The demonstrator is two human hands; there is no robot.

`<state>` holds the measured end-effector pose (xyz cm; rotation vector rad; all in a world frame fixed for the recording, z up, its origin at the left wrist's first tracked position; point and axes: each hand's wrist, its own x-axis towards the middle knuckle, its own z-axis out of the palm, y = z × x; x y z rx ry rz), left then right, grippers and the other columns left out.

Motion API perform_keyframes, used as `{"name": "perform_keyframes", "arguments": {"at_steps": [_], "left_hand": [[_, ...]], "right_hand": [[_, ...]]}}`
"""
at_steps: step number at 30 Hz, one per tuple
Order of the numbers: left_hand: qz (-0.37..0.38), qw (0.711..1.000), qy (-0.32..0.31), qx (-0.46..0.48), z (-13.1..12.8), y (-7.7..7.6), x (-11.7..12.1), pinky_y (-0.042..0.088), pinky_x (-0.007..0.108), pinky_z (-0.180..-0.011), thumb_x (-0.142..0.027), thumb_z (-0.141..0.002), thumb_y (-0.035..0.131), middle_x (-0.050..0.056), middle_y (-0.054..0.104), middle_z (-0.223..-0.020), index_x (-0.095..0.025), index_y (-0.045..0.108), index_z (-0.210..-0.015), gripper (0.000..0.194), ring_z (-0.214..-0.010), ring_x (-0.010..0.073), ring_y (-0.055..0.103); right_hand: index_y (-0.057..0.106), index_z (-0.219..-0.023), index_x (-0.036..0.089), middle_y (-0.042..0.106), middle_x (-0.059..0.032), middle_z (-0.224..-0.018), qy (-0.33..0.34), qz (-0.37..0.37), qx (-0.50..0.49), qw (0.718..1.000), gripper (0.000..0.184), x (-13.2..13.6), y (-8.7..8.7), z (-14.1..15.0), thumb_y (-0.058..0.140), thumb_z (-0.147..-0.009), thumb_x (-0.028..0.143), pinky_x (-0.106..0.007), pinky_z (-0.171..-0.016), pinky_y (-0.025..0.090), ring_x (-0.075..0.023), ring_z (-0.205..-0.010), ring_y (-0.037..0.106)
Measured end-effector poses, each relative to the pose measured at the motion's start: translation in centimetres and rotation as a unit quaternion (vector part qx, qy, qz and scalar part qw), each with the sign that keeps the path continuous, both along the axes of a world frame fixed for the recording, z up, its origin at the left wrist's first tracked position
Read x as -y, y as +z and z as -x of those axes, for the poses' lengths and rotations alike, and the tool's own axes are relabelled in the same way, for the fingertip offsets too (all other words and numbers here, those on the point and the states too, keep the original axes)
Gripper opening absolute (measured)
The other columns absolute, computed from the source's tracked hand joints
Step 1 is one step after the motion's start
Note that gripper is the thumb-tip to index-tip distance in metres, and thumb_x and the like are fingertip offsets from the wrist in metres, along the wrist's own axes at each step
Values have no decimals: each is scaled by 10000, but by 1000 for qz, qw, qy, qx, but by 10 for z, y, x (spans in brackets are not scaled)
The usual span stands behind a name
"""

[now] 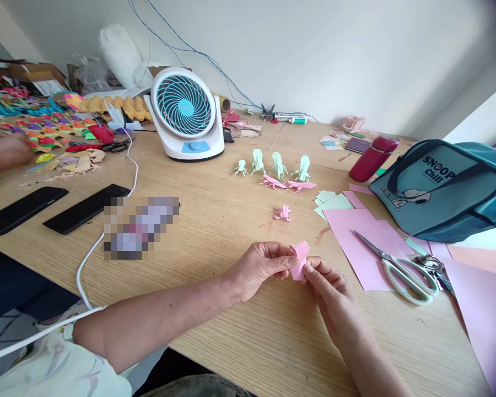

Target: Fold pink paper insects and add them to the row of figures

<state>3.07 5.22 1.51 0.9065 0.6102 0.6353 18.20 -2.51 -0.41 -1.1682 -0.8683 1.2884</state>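
A small piece of folded pink paper [300, 260] is held up over the near part of the table. My left hand [268, 264] pinches it between thumb and fingers from the left. From the right, my right hand [328, 286] grips its lower edge the same way. Just beyond my hands stands a pink origami figure [284, 213] with thin legs. Behind that lie pink origami figures [301, 186], and farther back several pale green origami figures [276, 165] stand in a row.
To the right, scissors [409, 275] rest on pink paper sheets [364, 231], near a teal bag [446, 187] and a red bottle [374, 159]. A white fan [186, 110] stands at the back. Dark phones [86, 208] and a white cable [82, 275] lie left, near another person's arm [4, 154].
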Motion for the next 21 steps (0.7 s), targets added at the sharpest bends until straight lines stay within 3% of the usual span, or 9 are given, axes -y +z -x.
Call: {"name": "perform_keyframes", "arguments": {"at_steps": [5,9,13,16,21], "left_hand": [[22,1000,0,13,-1,-4,1,373,232,-624,-356,-606,883,-8,649,-680,-142,666,-702,320,-619,88,542],[-2,998,-28,58,-2,-8,2,436,290,-761,-376,-677,842,19,687,-735,-155,641,-704,300,-745,158,637],[-28,992,-47,113,-3,-9,3,449,334,-858,-362,-755,792,8,695,-794,-177,628,-761,247,-756,156,650],[-36,991,-50,121,-2,-8,3,460,341,-830,-364,-759,791,16,704,-853,-175,612,-770,261,-722,157,658],[-25,992,-43,120,-2,-4,3,484,338,-747,-386,-748,794,0,659,-779,-176,582,-755,298,-680,158,640]], "right_hand": [[656,-742,230,555,15,-734,18,-1,-8,1000,239,0,0,-2,671,-865,434,-265,-748,359,-157,-765,470],[651,-718,218,541,6,-718,17,6,17,1000,293,-1,2,-2,668,-849,480,-276,-721,355,-161,-735,449],[652,-686,211,553,-9,-708,9,13,28,999,335,-2,5,-2,711,-789,524,-287,-702,372,-168,-712,463],[657,-682,207,550,-3,-684,-1,16,5,1000,326,-2,6,0,755,-751,510,-286,-689,384,-158,-686,467],[688,-833,217,586,15,-713,-4,22,-77,997,254,-2,4,4,811,-731,414,-256,-660,404,-122,-649,485]]}}
